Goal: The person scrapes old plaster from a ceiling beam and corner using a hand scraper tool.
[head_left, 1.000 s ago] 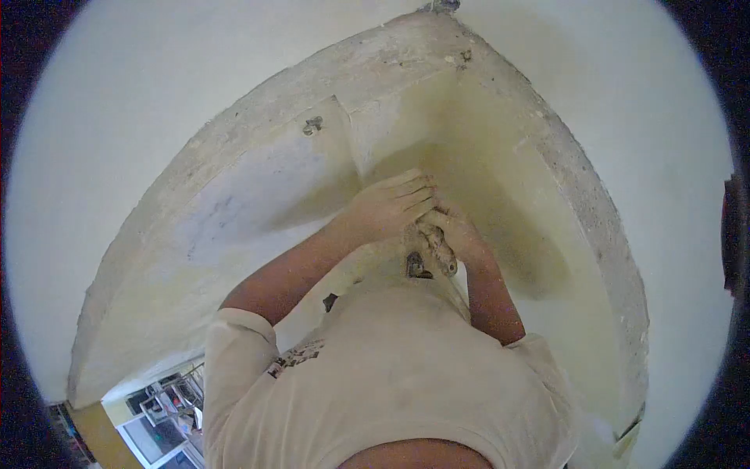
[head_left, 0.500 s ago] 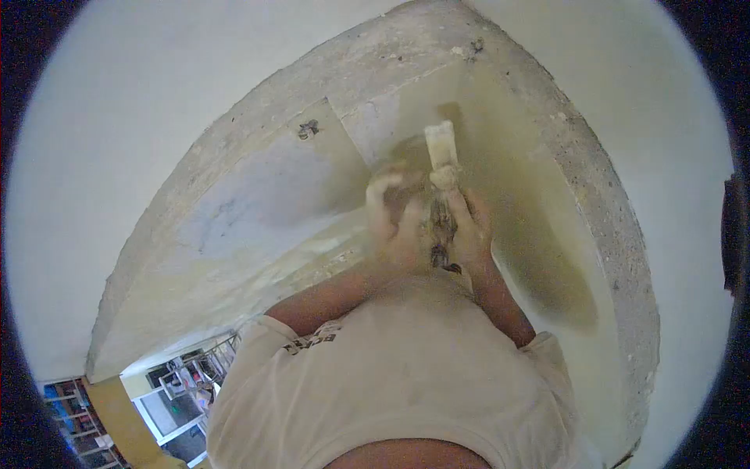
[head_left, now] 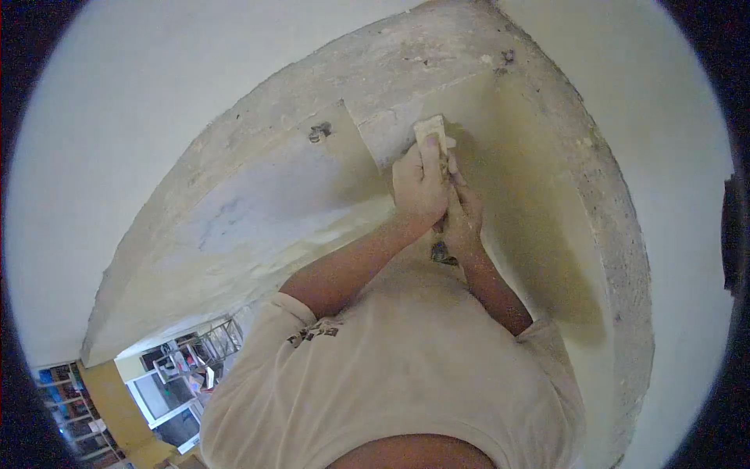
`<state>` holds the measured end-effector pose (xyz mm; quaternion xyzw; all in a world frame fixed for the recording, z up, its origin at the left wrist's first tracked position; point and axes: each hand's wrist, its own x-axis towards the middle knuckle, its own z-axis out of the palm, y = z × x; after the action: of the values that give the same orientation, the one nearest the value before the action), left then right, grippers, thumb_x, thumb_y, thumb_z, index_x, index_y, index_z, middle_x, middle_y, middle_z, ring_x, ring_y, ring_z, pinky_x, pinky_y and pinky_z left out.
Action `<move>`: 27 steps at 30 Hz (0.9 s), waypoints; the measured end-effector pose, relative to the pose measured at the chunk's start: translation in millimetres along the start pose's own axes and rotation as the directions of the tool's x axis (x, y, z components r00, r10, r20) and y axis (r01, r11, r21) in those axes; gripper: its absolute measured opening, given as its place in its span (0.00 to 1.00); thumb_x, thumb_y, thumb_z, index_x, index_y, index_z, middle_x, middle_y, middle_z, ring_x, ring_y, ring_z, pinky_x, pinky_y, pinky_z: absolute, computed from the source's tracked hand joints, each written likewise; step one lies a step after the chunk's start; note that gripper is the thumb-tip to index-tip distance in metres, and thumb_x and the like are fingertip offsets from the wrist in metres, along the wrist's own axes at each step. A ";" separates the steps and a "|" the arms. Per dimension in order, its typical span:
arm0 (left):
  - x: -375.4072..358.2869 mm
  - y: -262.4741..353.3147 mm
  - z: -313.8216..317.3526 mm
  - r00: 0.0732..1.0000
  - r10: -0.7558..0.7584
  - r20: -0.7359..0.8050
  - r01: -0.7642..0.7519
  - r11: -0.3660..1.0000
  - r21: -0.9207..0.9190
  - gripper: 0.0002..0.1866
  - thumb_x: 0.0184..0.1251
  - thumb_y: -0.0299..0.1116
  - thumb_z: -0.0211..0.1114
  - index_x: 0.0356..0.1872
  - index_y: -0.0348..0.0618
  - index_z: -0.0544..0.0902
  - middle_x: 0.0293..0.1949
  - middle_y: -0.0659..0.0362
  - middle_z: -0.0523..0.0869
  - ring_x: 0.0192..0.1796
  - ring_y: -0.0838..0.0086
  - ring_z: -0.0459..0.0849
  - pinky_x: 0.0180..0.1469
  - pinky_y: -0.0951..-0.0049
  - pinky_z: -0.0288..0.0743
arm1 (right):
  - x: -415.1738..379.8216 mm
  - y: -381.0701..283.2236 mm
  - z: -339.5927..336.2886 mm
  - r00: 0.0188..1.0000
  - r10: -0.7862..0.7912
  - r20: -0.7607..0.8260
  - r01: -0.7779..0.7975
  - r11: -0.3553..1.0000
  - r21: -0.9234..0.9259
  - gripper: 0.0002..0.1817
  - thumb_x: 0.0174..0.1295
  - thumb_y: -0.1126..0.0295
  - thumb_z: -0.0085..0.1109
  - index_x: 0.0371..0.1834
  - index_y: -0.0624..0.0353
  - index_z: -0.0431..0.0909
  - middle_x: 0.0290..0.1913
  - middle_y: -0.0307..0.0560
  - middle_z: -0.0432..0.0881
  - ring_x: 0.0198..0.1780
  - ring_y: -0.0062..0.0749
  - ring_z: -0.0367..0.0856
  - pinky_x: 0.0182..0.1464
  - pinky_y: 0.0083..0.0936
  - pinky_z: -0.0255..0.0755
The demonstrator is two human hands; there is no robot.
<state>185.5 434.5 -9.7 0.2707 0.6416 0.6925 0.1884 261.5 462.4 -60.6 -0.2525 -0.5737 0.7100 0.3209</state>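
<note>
In the middle of the head view, my two hands meet on a pale, flat-ended putty knife (head_left: 430, 127) that looks caked with plaster. My left hand (head_left: 419, 186) is closed on the wide pale end, its thumb lying along the face. Lower down, my right hand (head_left: 464, 216) wraps round the handle part, which my fingers mostly hide. Behind the hands is a wall corner with smooth, yellowish damp-looking plaster (head_left: 539, 211). On the left, a whitish patched wall face (head_left: 266, 195) runs close to my left forearm.
A rough bare concrete band (head_left: 375, 62) arches round the plastered area. A small dark hole (head_left: 319, 132) sits in the left wall face. Below my hands is a dark item (head_left: 442, 252) I cannot make out. Shelving (head_left: 74, 410) and a window (head_left: 160, 395) show at lower left.
My left hand, blurred and apart from the blade before, has moved up and right and closed on the pale end. My right hand keeps its hold; the view has shifted slightly.
</note>
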 end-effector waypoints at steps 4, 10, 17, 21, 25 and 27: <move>2.6 -2.6 -3.7 0.997 0.070 0.027 -0.071 0.996 0.057 0.20 0.68 0.40 0.42 0.28 0.35 0.77 0.17 0.59 0.76 0.19 0.79 0.73 0.24 0.77 0.67 | -7.8 -5.1 10.8 0.996 0.032 -0.083 -0.030 0.999 0.015 0.13 0.64 0.65 0.43 0.40 0.62 0.73 0.15 0.35 0.69 0.12 0.15 0.62 0.13 0.17 0.57; 2.7 8.4 -1.9 0.998 0.060 0.010 -0.061 0.984 0.168 0.20 0.67 0.39 0.42 0.27 0.35 0.78 0.16 0.56 0.76 0.20 0.74 0.75 0.26 0.73 0.68 | -6.3 -10.4 9.8 0.993 -0.062 -0.098 0.052 0.993 -0.107 0.13 0.64 0.63 0.43 0.32 0.61 0.73 0.13 0.34 0.67 0.12 0.15 0.62 0.13 0.18 0.56; 3.6 2.9 -3.5 1.000 0.013 0.015 -0.015 0.985 0.171 0.19 0.67 0.38 0.43 0.27 0.36 0.78 0.16 0.56 0.77 0.20 0.75 0.76 0.26 0.73 0.68 | -1.7 -11.2 9.6 0.995 0.079 -0.066 -0.077 0.997 0.019 0.13 0.63 0.63 0.44 0.28 0.60 0.72 0.12 0.34 0.66 0.13 0.15 0.60 0.14 0.18 0.54; 2.5 5.7 -4.8 1.000 0.017 0.019 -0.020 0.991 0.134 0.19 0.67 0.39 0.43 0.28 0.36 0.78 0.16 0.56 0.77 0.20 0.75 0.75 0.26 0.74 0.68 | -6.2 -19.9 18.8 0.994 0.015 -0.106 -0.017 1.000 -0.018 0.14 0.64 0.61 0.44 0.27 0.60 0.72 0.12 0.33 0.65 0.13 0.15 0.60 0.14 0.18 0.54; 9.8 9.8 -2.8 0.998 0.053 0.030 -0.056 0.992 0.111 0.20 0.68 0.43 0.45 0.28 0.36 0.76 0.19 0.63 0.76 0.22 0.81 0.71 0.25 0.79 0.66 | -4.1 -18.5 15.5 0.989 0.056 -0.137 -0.064 0.996 -0.057 0.14 0.64 0.61 0.44 0.30 0.60 0.73 0.13 0.33 0.66 0.13 0.15 0.61 0.14 0.18 0.55; 2.7 -8.8 -7.3 0.995 0.085 0.051 -0.090 0.989 0.119 0.20 0.68 0.43 0.44 0.27 0.37 0.77 0.19 0.63 0.76 0.22 0.81 0.71 0.25 0.79 0.66 | -3.7 -13.5 12.2 0.992 0.030 -0.126 -0.040 0.996 -0.078 0.14 0.64 0.62 0.44 0.31 0.60 0.73 0.13 0.33 0.66 0.13 0.15 0.61 0.14 0.18 0.55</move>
<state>178.1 431.3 -18.3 0.3252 0.6655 0.6535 0.1555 257.3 453.5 -44.8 -0.3190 -0.5761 0.6747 0.3333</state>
